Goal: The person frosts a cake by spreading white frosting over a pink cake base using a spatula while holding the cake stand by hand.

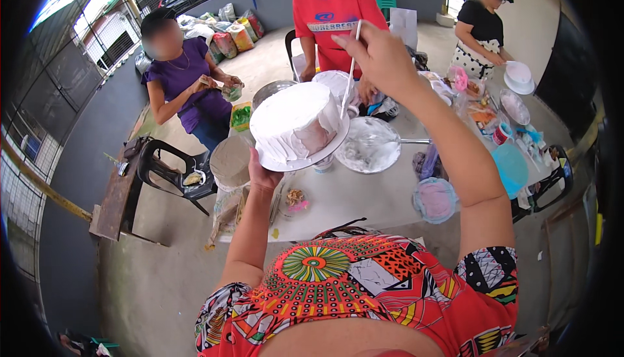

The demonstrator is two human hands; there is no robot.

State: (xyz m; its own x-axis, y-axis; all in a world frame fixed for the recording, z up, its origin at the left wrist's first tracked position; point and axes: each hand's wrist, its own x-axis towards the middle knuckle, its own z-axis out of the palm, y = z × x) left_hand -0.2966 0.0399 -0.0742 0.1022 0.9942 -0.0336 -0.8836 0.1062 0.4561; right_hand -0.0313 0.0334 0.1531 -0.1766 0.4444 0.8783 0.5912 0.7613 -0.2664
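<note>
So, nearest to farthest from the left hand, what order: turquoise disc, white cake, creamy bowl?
1. White cake: on the plate the left hand holds.
2. Creamy bowl: right of the cake.
3. Turquoise disc: far right.

Bright, diffuse daylight, strongest at upper left, where the view beyond the wire fence [84, 28] washes out to near white. The top of the white cake [292, 110] glares and loses detail; its right side is greyer. Shadows on the floor [153, 279] are soft. Fisheye distortion bows the grey wall [71, 194], black darkens both sides, and blue fringes the left rim. Two people's faces are blurred; the middle is fairly sharp.
</note>
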